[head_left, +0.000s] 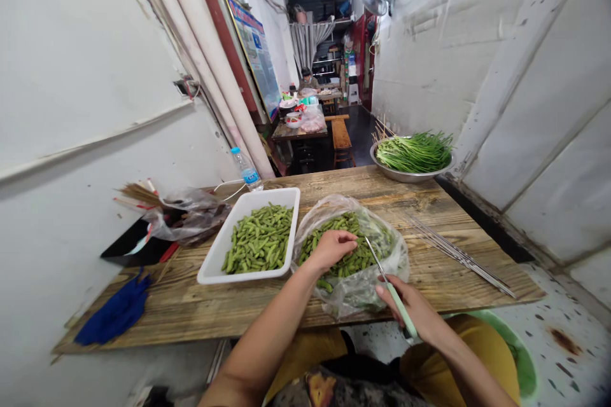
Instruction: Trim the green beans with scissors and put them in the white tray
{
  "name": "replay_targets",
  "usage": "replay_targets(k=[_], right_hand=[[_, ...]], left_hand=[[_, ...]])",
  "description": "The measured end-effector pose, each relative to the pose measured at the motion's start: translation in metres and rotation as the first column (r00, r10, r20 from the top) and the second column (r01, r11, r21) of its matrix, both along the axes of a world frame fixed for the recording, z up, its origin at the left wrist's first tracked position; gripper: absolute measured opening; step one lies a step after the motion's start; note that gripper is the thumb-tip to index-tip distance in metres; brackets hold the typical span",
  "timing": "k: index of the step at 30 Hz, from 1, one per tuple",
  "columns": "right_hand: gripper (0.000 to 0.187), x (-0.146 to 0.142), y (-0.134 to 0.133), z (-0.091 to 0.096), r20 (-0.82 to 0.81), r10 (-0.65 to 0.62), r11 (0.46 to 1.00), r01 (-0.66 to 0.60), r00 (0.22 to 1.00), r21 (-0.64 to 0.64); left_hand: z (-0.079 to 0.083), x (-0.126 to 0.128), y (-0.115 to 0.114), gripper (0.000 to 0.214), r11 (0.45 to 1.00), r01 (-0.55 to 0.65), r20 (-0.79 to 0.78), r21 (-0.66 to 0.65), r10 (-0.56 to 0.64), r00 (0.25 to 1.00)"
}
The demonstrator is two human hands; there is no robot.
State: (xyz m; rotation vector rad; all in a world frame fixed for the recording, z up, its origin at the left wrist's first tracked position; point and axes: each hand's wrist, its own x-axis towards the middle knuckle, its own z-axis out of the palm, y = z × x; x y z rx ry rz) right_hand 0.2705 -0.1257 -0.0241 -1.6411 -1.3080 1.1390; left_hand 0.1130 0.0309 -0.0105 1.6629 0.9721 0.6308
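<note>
Hands [331, 250] [411, 311] on edamame pods [337, 224], knife [398, 302]

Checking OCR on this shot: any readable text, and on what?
No text here can be read.
Wall poster: printed blocks, too small and blurred to read.
Water bottle: blue label, too small to read.
Coloured packs at the far end of the room: too small and blurred to tell if they bear text.
</note>
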Motion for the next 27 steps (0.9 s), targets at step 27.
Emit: replay_targets(k=[27], right_hand=[[0.052, 0.016, 0.005, 0.002, 0.202, -0.02, 0.996, 0.003, 0.979, 0.084]], left_hand=[[0.003, 0.013, -0.011, 0.024, 0.942, 0.245, -0.058, 0.23, -0.238, 0.969]])
